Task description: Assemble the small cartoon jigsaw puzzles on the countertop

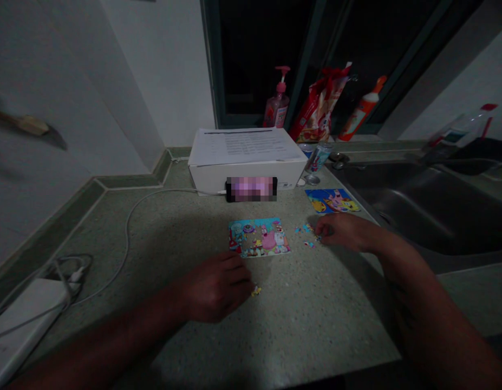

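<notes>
From the head camera I read a speckled green counter point(299, 325), with a steel sink point(421, 211) at 3 o'clock. At 12 o'clock sits a white box point(246, 181) topped by printed paper point(245, 146), and a pixelated device point(251, 189) leans against it. A white cable point(128, 238) curves away at 9 o'clock toward a white brick point(27, 319) at 8 o'clock. Beyond the box stand a pump bottle point(277, 105) and a red bag point(319, 105).

The jigsaw point(259, 238) lies at the center, and a picture card point(332, 200) lies at 2 o'clock. Small pieces point(305, 229) are scattered between them, and yellow pieces point(256, 291) lie at 6 o'clock.

The left hand point(216, 287) is curled, knuckles up, just beside the yellow pieces. The right hand point(344, 232) reaches down at the scattered pieces, fingers extended. I cannot tell whether either hand holds a piece.

Procedure: use fingertips only, with light pressure. Caution: the sink rim runs near the right forearm. Working room lies between the hands, toward 5 o'clock.
</notes>
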Available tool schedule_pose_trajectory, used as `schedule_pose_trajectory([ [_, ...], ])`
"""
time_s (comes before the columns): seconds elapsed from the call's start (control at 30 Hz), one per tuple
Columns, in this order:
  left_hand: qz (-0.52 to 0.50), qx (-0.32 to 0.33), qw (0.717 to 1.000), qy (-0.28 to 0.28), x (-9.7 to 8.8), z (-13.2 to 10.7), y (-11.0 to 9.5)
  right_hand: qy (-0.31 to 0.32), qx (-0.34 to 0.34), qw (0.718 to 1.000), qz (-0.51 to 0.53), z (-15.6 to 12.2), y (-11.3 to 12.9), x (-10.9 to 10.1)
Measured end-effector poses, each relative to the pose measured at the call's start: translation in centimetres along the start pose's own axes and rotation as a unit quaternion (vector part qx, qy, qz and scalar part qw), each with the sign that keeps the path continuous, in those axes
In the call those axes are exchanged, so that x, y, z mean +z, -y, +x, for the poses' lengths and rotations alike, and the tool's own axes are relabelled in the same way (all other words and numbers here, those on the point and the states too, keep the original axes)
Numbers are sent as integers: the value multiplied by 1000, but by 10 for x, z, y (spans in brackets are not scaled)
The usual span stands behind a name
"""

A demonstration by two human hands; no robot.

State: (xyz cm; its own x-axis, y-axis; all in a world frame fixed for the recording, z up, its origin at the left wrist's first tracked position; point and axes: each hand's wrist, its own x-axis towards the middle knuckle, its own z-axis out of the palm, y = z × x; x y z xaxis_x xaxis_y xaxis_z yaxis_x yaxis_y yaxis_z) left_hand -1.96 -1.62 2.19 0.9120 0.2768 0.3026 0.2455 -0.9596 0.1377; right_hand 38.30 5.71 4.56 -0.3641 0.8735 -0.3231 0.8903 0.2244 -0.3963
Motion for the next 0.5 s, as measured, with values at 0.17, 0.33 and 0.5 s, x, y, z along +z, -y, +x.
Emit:
schedule_pose_trajectory([
  [0.17,8,3,1000,-5,1,0,0,6,-4,1000,21,1,-5,0],
  [0.33,7,2,1000,-8,1,-1,1,13,4,1000,2,3,-6,0],
  [0.5,1,-8,1000,-10,1,0,0,23,-6,1000,16,3,-3,-2],
])
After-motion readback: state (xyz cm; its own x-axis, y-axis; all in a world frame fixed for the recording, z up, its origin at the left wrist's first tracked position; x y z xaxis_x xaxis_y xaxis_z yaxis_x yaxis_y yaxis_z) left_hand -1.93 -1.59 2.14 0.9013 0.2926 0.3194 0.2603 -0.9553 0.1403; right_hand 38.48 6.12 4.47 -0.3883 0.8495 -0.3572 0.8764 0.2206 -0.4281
